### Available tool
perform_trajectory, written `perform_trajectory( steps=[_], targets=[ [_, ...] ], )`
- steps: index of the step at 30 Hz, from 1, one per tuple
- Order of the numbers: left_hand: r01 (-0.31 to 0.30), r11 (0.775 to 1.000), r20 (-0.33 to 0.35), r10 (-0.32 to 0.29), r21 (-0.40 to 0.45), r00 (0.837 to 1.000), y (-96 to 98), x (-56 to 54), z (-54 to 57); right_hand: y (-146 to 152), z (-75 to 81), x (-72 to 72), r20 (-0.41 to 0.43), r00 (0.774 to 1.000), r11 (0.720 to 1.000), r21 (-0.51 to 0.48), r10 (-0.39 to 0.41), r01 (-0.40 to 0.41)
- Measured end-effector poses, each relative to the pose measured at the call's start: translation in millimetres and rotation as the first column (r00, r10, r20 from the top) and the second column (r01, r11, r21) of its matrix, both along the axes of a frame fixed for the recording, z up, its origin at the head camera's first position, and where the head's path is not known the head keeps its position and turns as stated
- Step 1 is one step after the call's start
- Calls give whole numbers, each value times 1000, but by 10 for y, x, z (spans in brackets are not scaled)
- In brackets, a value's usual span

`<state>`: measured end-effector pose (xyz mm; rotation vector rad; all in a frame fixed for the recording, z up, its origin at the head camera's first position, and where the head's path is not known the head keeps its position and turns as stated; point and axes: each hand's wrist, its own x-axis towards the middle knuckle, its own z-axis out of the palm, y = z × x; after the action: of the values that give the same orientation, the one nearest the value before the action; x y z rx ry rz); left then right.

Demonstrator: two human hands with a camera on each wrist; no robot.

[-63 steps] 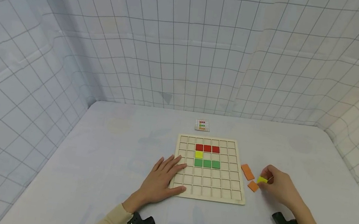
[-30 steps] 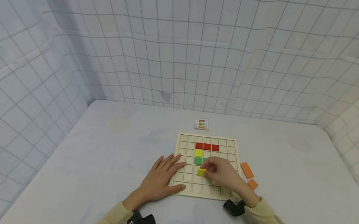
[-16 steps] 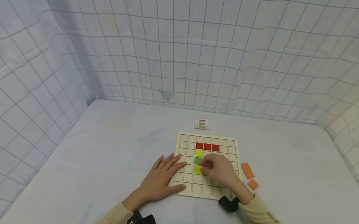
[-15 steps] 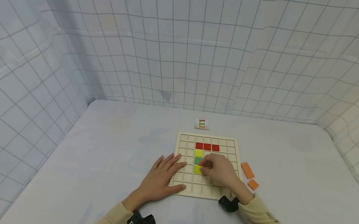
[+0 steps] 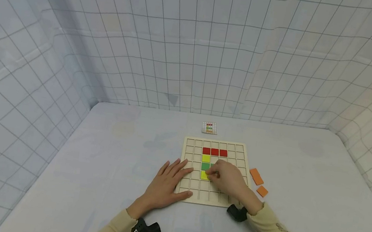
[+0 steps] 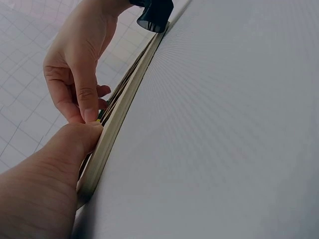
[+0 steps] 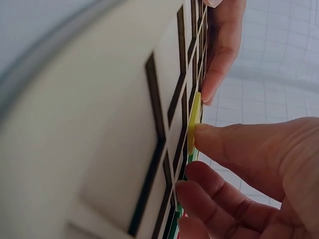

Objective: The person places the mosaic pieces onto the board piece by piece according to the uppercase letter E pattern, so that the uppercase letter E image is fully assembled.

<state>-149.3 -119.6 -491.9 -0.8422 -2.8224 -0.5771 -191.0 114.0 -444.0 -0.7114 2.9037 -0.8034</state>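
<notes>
A cream grid board [image 5: 203, 201] lies on the table with coloured square tiles in its cells. My left hand [image 5: 165, 187] rests flat over the board's left edge, fingers spread. At the cell below the green tile [image 5: 205, 166], my right hand [image 5: 228, 178] holds a yellow tile [image 5: 204, 175] by its right side, thumb and fingertips close together. The right wrist view shows the thumb on the yellow tile [image 7: 192, 133], which sits a little proud of the grid. Red tiles [image 5: 214, 152] and another yellow tile [image 5: 206, 158] lie farther up; my right hand covers most of the other green tiles.
Two orange pieces, a longer one [image 5: 256, 176] and a small square one [image 5: 262, 191], lie on the table right of the board. Behind the board is a small card [image 5: 210, 128] printed with a coloured grid pattern. A grid-patterned cloth [image 5: 215, 57] hangs around the table.
My right hand has carried the yellow tile from beside the orange pieces leftward to the cell under the first green one; lately only its fingers shift slightly. My left hand stays put.
</notes>
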Motion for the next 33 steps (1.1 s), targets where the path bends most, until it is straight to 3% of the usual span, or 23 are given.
perform_trajectory(
  steps=[7,13,17,20,24,28,33],
  targets=[
    [2,1000,-7,-2,-5,1000,11,-7,1,93,-15,29,-5,995,995,-4,98,-98],
    [-2,1000,1,2,-4,1000,9,1,-6,300,35,75,62,964,965,-57,260,-257],
    [-8,1000,-6,8,-8,1000,6,0,-17,484,75,117,60,954,951,-119,293,-285],
    [-9,1000,-12,9,-7,1000,4,-3,-26,632,90,163,36,972,966,-126,232,-225],
    [-6,1000,-11,6,-1,1000,2,-2,-33,824,113,222,-11,996,994,-68,90,-90],
    [-5,1000,-9,6,3,1000,3,-2,-31,1009,130,256,-26,999,999,-5,-34,34],
    [-5,1000,-21,5,1,1000,-3,-7,-34,1232,110,268,34,992,991,42,-125,124]
  ],
)
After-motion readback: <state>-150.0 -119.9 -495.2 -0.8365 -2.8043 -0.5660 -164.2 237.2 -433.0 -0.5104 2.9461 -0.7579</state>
